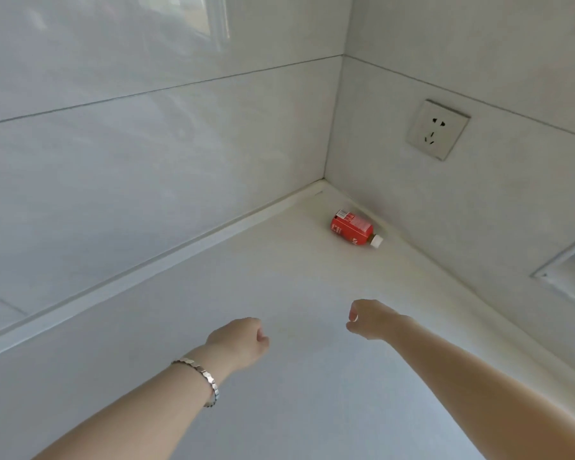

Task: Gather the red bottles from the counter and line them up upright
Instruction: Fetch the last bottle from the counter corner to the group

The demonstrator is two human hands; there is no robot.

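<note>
One red bottle with a white cap lies on its side on the white counter, close to the far corner and the right wall, cap pointing right. My left hand, a silver bracelet on its wrist, hovers over the counter with fingers curled and nothing in them. My right hand is a little farther forward, fingers also curled under and holding nothing. Both hands are well short of the bottle. No other bottle is in view.
Tiled walls meet in a corner behind the bottle. A wall socket sits on the right wall above it. A framed opening shows at the right edge. A raised lip runs along the counter's back.
</note>
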